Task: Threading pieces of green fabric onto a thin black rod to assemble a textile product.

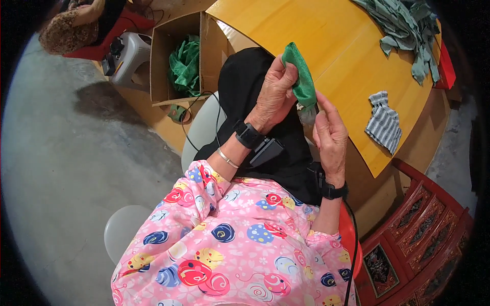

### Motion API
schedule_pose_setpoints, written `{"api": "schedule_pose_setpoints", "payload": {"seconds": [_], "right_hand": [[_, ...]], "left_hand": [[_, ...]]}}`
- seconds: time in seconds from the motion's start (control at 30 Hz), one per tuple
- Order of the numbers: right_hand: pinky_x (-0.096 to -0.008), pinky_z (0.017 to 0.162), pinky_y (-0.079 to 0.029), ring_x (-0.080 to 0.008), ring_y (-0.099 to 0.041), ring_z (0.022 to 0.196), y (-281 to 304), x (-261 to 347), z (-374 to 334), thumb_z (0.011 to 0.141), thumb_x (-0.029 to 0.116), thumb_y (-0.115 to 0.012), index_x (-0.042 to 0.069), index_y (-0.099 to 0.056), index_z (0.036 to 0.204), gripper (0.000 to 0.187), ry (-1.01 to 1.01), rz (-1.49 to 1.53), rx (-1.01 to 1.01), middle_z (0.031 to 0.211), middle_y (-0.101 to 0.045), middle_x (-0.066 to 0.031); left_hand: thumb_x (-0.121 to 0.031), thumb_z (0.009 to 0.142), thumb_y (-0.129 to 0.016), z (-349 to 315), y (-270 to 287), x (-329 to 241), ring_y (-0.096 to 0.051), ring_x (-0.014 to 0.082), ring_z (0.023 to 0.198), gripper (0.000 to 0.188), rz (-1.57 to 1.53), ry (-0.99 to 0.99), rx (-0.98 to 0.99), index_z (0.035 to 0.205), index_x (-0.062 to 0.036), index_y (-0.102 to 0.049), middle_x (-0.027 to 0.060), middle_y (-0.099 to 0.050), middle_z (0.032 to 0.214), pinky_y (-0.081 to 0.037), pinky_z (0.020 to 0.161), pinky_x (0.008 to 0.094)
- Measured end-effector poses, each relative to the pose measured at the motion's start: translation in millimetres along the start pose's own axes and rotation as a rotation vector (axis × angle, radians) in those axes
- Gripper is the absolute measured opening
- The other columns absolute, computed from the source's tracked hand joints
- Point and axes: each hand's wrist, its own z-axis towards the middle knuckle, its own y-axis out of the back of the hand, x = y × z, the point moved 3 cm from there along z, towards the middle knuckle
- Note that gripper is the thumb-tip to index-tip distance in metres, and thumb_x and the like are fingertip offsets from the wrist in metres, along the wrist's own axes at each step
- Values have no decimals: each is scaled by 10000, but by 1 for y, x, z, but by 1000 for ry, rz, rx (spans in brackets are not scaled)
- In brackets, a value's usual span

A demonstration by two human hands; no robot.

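Note:
A narrow, shiny green fabric piece is pinched between the thumb and fingers of my left hand, above my lap at the table's edge. My right hand is at its lower end. The right index finger reaches up beside the cloth, and the thumb is bent close to it. Whatever may be between those fingertips is too small to make out. Just under the green piece hangs something pale and translucent, partly hidden.
The yellow table holds a grey striped cloth piece and a heap of grey-green fabric strips. Left of my legs, a cardboard box contains green fabric. A carved red wooden chair stands at right. Another person's arm shows top left.

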Motion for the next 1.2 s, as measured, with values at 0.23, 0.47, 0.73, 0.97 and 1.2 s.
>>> {"api": "schedule_pose_setpoints", "payload": {"seconds": [0.23, 0.47, 0.73, 0.97, 1.2], "right_hand": [[-161, 439, -219, 3, -285, 504, -9, -5, 0, 922, 89, -462, 77, -527, 1192, 278, 62, -89, -117, 725, -480, 75], [-164, 447, -235, 1, -306, 530, -13, -1, 7, 929, 102, -450, 73, -518, 1176, 257, 44, -54, -142, 779, -507, 57], [-158, 442, -228, 4, -299, 525, 4, 7, -3, 927, 90, -432, 86, -471, 1278, 353, -59, -86, 30, 824, -527, 65], [-156, 444, -207, -10, -256, 512, 15, 1, -8, 926, 110, -417, 106, -438, 1315, 390, -111, -76, 78, 654, -398, 97], [-160, 464, -248, -21, -298, 533, 27, 0, -11, 929, 128, -427, 127, -470, 1295, 368, -116, -248, 36, 690, -460, 76]], "left_hand": [[-217, 872, -585, -5, -7, 4, -564, 50, 703, 204, 93, -12, -66, 1014, -81, -533, -27, -582, 832, -490, 607, 207], [-231, 885, -568, -3, -1, 4, -564, 45, 695, 184, 159, 6, -45, 993, -84, -543, -31, -581, 804, -473, 580, 194], [-368, 918, -463, -3, -2, 4, -560, 47, 633, 278, 168, 27, -80, 953, -100, -524, -9, -591, 793, -428, 495, 170], [-355, 922, -465, -3, 1, -9, -549, 79, 690, 289, 107, 140, 76, 996, -79, -507, 69, -604, 919, -382, 523, 168], [-342, 936, -425, 1, 7, -2, -597, 123, 761, 321, 38, 66, -16, 1067, -59, -502, 86, -609, 917, -477, 588, 220]]}}
